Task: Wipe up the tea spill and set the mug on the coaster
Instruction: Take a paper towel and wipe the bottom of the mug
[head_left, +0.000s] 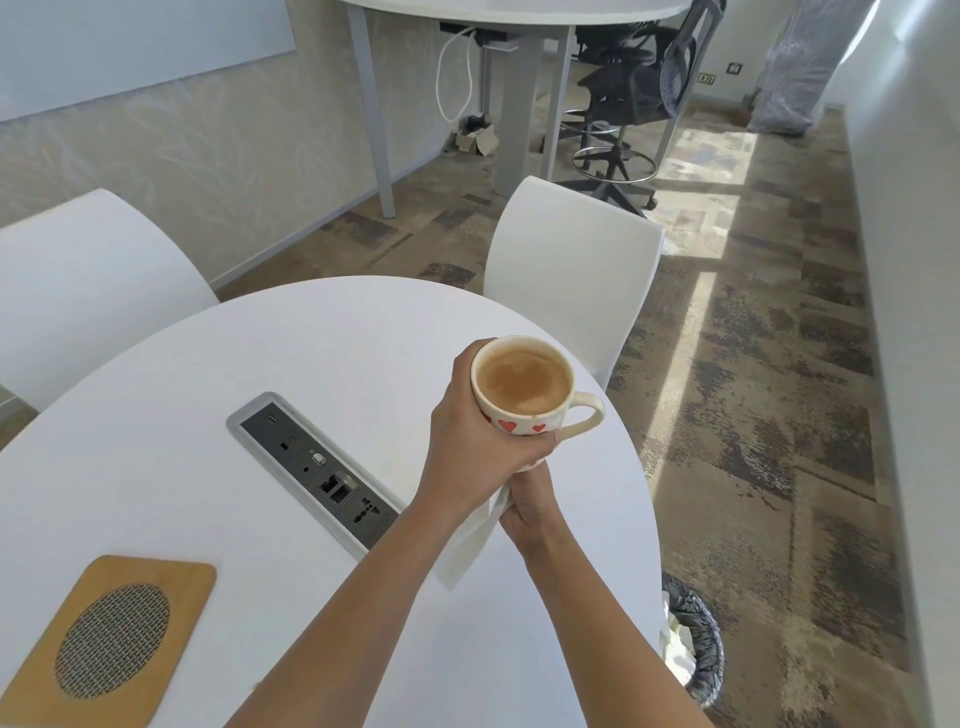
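Your round white table (218, 364) fills the lower left of the view, and everything below is placed against it. Two white chairs stand at its far rim: one (566, 270) behind the far right edge, another (78, 270) off the far left edge. A wire waste bin (698, 644) with crumpled paper inside sits on the carpet just past the table's near right edge.

Your left forearm crosses the table's near right part on a diagonal, rising from the bottom edge toward the right rim. Your left hand (478, 431) is raised above the tabletop near that right rim, its fingers wrapped around the side and lower body of the mug (524, 395), thumb up along the wall. Your right arm comes in lower, along the table's right edge, and your right hand (527, 506) sits directly beneath the left one, fingers clenched on a white cloth (470, 540) whose loose end hangs down toward the tabletop.

A grey power and data socket strip (317, 467) is sunk into the table's middle, running diagonally. The wooden coaster (111, 642) with an oval mesh inset lies flat at the table's near left corner, well apart from the mug.

The mug is cream with red hearts, held upright off the table surface, handle pointing right beyond the table's rim, and nearly full of milky tea.
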